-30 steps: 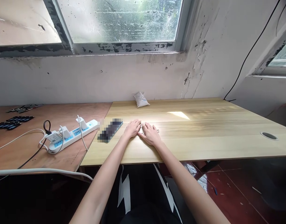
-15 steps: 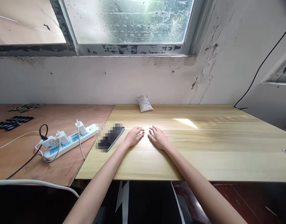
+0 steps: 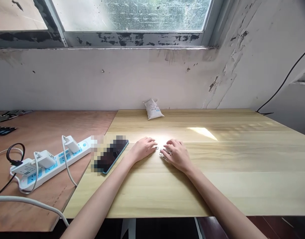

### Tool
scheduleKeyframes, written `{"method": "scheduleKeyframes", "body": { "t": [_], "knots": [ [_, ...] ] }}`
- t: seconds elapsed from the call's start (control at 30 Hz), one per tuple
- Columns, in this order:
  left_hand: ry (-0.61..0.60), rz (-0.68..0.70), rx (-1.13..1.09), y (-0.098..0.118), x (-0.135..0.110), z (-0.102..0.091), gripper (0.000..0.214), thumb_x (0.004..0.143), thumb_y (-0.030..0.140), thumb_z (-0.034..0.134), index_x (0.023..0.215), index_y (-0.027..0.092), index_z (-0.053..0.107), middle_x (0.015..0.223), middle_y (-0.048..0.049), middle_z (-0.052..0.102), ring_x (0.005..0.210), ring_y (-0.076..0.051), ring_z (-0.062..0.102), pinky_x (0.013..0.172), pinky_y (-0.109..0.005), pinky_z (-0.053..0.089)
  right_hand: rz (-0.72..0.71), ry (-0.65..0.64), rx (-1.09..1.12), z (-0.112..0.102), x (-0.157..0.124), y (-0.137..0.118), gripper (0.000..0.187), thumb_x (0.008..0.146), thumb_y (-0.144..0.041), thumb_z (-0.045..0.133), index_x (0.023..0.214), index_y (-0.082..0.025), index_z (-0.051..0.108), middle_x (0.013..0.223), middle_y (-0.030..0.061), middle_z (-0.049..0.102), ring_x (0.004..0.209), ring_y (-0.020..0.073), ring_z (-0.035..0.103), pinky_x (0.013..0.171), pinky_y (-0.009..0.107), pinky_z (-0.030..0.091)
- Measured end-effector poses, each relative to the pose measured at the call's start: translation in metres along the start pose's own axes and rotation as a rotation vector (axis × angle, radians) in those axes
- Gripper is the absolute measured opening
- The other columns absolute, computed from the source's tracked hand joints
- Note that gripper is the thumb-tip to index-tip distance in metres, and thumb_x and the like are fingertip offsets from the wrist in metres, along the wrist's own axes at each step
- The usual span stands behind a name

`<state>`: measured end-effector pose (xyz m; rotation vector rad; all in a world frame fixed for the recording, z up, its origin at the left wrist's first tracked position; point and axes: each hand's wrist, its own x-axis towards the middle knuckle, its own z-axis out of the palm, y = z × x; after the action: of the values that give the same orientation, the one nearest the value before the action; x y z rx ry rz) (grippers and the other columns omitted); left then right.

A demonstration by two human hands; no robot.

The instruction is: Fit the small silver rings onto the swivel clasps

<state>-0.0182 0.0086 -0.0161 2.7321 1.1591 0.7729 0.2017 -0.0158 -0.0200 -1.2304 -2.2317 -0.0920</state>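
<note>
On the light wooden table, several small metal rings lie in a loose cluster. My right hand is curved over them palm down, its fingers apart, with the rings showing between thumb and fingertips and partly hidden beneath. To the left, my left hand rests low on the tabletop with fingers stretched and slightly bent. One separate ring sits by its fingertips. Whatever lies under the left palm is hidden. A phone with a blue edge, partly blurred out, lies left of that hand.
A small white printed packet stands near the wall. On the brown board at left are a white power strip with plugs, trailing cables, and dark flat parts. A black cable runs down the right wall.
My hands have moved apart, the right one shifting rightward. More rings now show by the right hand and one by the left. The view has tilted down and closer to the table.
</note>
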Motion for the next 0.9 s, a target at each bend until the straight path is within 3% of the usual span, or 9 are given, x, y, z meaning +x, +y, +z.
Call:
{"method": "scheduleKeyframes", "body": {
  "t": [0.2,0.43,0.67,0.9],
  "knots": [
    [-0.037,-0.083,0.045,0.007,0.009,0.003,0.018,0.091,0.026,0.055,0.083,0.023,0.071,0.095,-0.0037,0.069,0.091,-0.020,0.062,0.080,-0.032,0.050,-0.073,-0.089,-0.142,0.005,0.012,-0.007,0.033,0.095,-0.035,0.051,0.072,-0.021,0.070,0.090,0.0089,0.066,0.088,0.0235,0.055,0.086,0.041,0.037],
    [-0.051,-0.125,-0.005,0.008,0.019,0.004,0.015,0.089,0.023,0.057,0.082,0.020,0.070,0.093,-0.0039,0.067,0.091,-0.018,0.061,0.081,-0.030,0.049,-0.111,-0.242,-0.073,0.003,0.031,0.002,0.023,0.093,-0.022,0.053,0.083,-0.021,0.074,0.088,0.0052,0.067,0.085,0.0187,0.058,0.084,0.035,0.038],
    [-0.048,-0.252,-0.101,0.010,0.016,0.002,0.013,0.089,0.017,0.057,0.082,0.020,0.067,0.096,-0.0035,0.066,0.097,-0.018,0.060,0.082,-0.029,0.049,-0.136,-0.179,-0.041,0.012,0.033,0.005,0.022,0.093,-0.018,0.053,0.082,-0.021,0.071,0.087,0.0036,0.065,0.083,0.0169,0.058,0.080,0.032,0.038],
    [0.019,-0.292,-0.118,0.002,0.011,-0.002,0.013,0.092,0.016,0.049,0.086,0.018,0.061,0.093,-0.0046,0.066,0.089,-0.019,0.060,0.079,-0.032,0.048,-0.088,-0.077,0.098,0.022,0.032,0.011,0.011,0.080,-0.009,0.058,0.077,-0.019,0.060,0.077,0.0001,0.063,0.075,0.0154,0.057,0.081,0.031,0.038]
  ]
}}
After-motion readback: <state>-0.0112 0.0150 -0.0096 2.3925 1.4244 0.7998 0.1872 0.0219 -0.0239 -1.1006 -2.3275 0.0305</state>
